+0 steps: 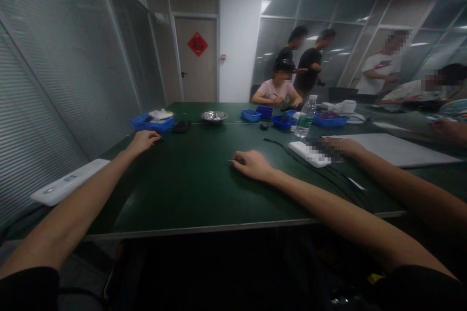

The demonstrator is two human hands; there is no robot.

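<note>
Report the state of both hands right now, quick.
Left hand: curled at a small dark object; whether it is gripped cannot be told.
Right hand: closed, holding a thin rod-like object.

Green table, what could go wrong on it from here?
The plastic bottle stands upright close behind the white device; a bump from the co-worker's hand nearby might tip it over. The right hand holds a small dark item with a thin tip poking out, which could slip from the fingers.
</note>
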